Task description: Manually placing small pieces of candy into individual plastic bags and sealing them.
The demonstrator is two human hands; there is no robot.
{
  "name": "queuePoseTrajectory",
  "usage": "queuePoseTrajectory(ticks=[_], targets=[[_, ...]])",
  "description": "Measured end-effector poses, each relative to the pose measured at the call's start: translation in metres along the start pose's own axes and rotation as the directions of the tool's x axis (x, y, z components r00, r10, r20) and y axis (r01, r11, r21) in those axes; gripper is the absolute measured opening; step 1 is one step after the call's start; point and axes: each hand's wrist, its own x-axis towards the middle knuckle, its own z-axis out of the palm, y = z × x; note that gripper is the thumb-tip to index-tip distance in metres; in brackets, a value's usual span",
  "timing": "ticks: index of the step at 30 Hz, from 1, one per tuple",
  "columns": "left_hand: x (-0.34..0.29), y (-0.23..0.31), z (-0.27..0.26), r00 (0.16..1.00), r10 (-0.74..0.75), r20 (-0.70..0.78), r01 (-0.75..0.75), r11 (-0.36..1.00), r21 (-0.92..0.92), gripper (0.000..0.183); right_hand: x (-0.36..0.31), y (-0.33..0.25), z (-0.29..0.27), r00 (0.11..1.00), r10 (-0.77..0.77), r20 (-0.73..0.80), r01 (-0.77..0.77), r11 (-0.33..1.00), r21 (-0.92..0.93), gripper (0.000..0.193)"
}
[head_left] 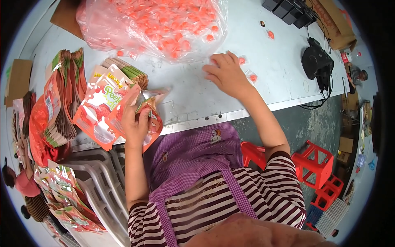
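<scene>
My left hand is closed on a red printed pouch, thumb in front, at the table's near edge. The top of this pouch gapes open. Beside it, to the left, lie more flat pouches of the same red and white kind, overlapping. My right hand is over the table with its fingers apart and bent. A bit of red shows by its fingertips; I cannot tell whether the fingers touch it. Close to this hand lie wrapped red candies. Just beyond is a large clear bag full of them.
Bundled pouches stand at the table's left. Filled-looking pouches lie by grey plastic crates at the lower left. Black devices with cables sit at the right. Red stools are on the floor. Another person is at far left.
</scene>
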Motion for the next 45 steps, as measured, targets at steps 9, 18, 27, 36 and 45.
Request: queuePoseTrajectory(ticks=[9,18,27,36,45], targets=[[0.002,0.005,-0.004,1.0,-0.017,0.024,0.016,1.0,0.013,0.022,-0.016,0.044,-0.042,0.991,0.135,-0.013,-0.136,0.986,-0.1,0.024],[0.002,0.0,-0.001,0.992,0.128,-0.018,-0.127,0.991,0.047,0.019,0.097,0.075,0.03,0.98,0.165,-0.109,-0.158,0.985,0.069,0.033],[0.004,0.009,-0.004,0.999,0.046,-0.006,-0.046,0.999,-0.025,0.021,0.068,0.049,-0.002,0.929,0.197,0.314,-0.277,0.932,0.235,0.026],[0.003,-0.001,-0.001,0.993,0.117,-0.034,-0.115,0.993,0.036,0.021,0.034,0.076,-0.028,0.852,0.497,0.166,-0.412,0.44,0.798,0.021],[0.001,-0.005,-0.002,0.992,0.127,-0.003,-0.127,0.989,0.08,0.021,0.019,0.051,-0.012,0.991,0.1,-0.09,-0.082,0.979,0.189,0.034]])
